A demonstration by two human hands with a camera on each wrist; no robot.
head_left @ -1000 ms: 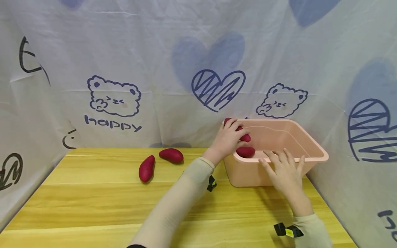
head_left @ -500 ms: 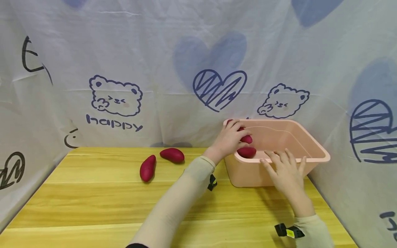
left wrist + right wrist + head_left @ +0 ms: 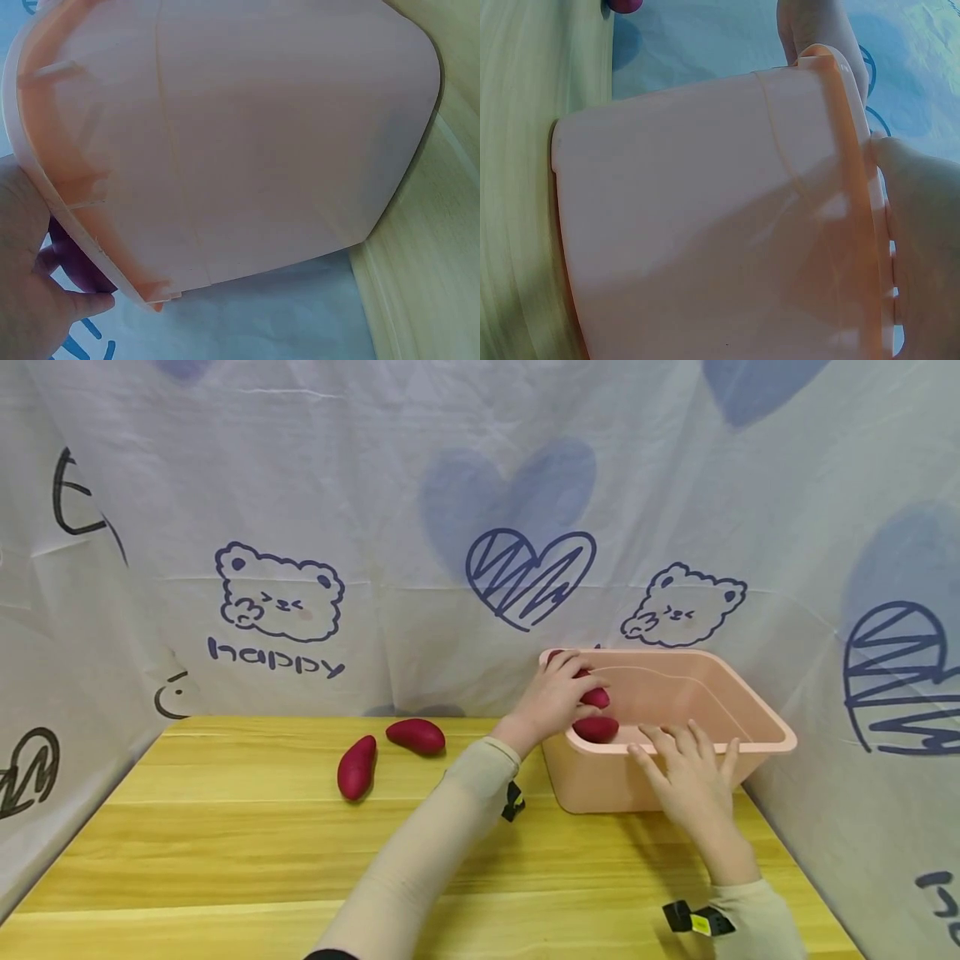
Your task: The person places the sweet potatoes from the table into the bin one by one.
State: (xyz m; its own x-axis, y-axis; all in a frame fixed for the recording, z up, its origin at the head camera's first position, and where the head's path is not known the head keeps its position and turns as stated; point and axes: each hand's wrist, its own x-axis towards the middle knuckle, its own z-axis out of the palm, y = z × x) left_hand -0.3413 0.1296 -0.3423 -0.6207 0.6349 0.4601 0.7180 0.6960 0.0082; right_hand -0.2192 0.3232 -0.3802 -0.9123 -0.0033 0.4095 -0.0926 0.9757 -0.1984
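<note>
My left hand (image 3: 551,697) grips a dark red sweet potato (image 3: 596,697) over the left end of a pink plastic box (image 3: 611,785). Its fingers cover much of the sweet potato, and in the left wrist view part of that sweet potato (image 3: 73,259) shows beyond the box rim. Another sweet potato (image 3: 596,729) is inside the box, just below the held one. With spread fingers, my right hand (image 3: 690,777) rests on the near rim of the box. The right wrist view has the right hand (image 3: 930,232) along the rim, fingertips partly hidden behind it.
Two more sweet potatoes, one upright-pointing (image 3: 356,768) and one lying crosswise (image 3: 416,737), are on the wooden table (image 3: 225,843) left of the box. A printed cloth (image 3: 390,485) hangs behind the table and along its sides.
</note>
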